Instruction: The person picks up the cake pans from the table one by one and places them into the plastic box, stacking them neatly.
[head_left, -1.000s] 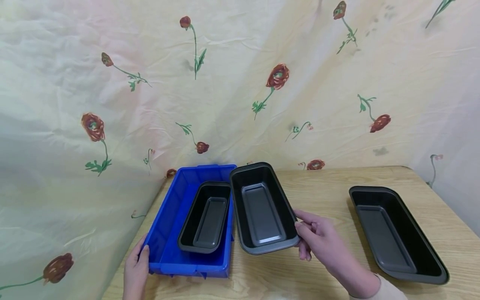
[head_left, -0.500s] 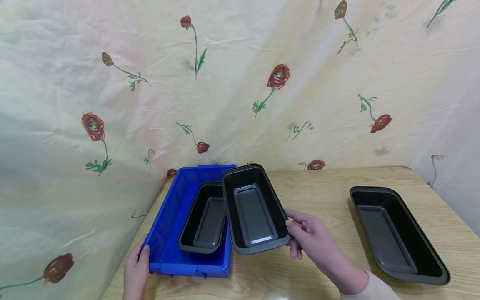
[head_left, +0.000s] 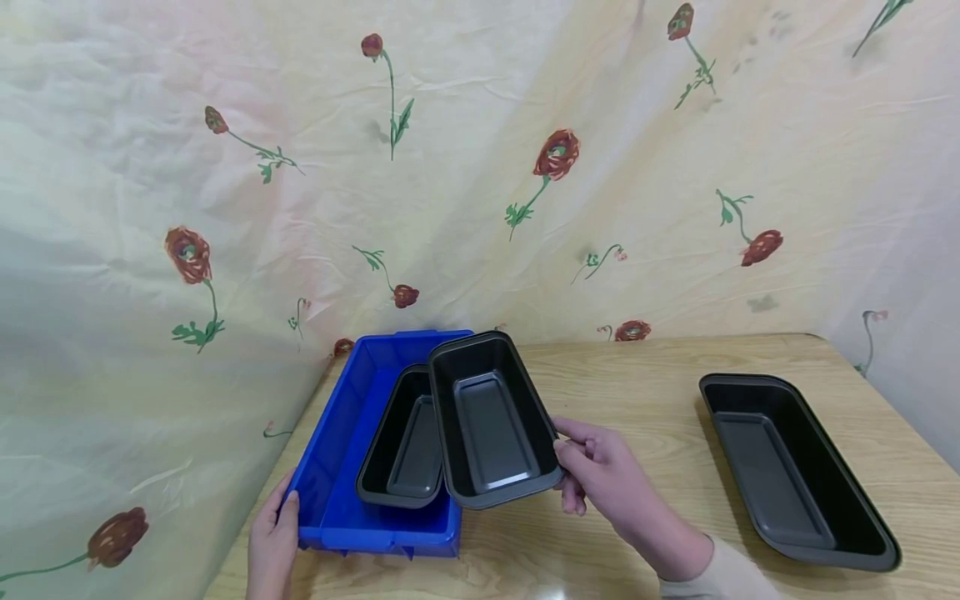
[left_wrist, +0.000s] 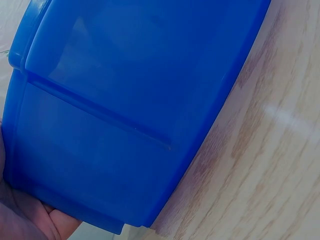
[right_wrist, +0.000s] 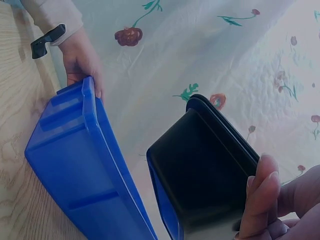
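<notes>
A dark loaf pan (head_left: 491, 425) hangs tilted above the right side of a blue plastic bin (head_left: 330, 433), its near right rim pinched between thumb and fingers of my right hand (head_left: 607, 475). In the right wrist view the outer wall of this loaf pan (right_wrist: 195, 165) shows beside the bin (right_wrist: 95, 185), above its rim. Inside the bin lies a second loaf pan (head_left: 393, 446), partly covered by the held one. My left hand (head_left: 273, 533) grips the bin's near left corner, thumb over the rim; the left wrist view shows that hand (left_wrist: 30, 215) against the blue wall.
A third loaf pan (head_left: 795, 475) rests on the wooden table (head_left: 637, 383) at the right. Flower-patterned cloth (head_left: 450, 167) hangs behind the table and along its left side.
My right hand has carried the loaf pan left, over the bin's right rim, so it covers more of the pan inside. My left hand and the bin have stayed put.
</notes>
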